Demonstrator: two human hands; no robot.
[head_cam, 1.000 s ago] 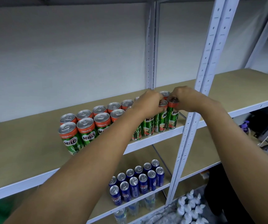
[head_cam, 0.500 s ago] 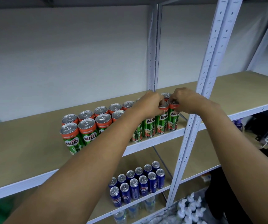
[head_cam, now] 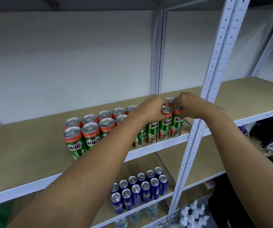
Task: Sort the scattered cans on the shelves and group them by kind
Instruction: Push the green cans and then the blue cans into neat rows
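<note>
From the head camera, two bare forearms reach up to the upper wooden shelf board with a white metal edge (head_cam: 149, 149), where green-and-orange Milo drink cans with silver tops (head_cam: 89, 137) stand upright in two rows running from left to right. The left hand (head_cam: 150, 109) lies over the tops of cans near the right end of the rows, fingers curled down around a can top beside the second-from-right front can (head_cam: 165, 124). The right hand (head_cam: 189, 105) sits just beside it, fingers bent onto the rim of the rightmost front Milo can (head_cam: 177, 123), which stands at the shelf's front edge close to the white perforated steel upright (head_cam: 198, 122). The knuckles of both hands nearly touch. On the lower shelf board (head_cam: 150, 209), slim dark-blue cans with silver tops (head_cam: 140, 190) stand grouped in two rows. Beneath them, clear plastic bottles (head_cam: 150, 211) show blurred, and white-capped spray bottles (head_cam: 193, 214) cluster at the bottom right.
</note>
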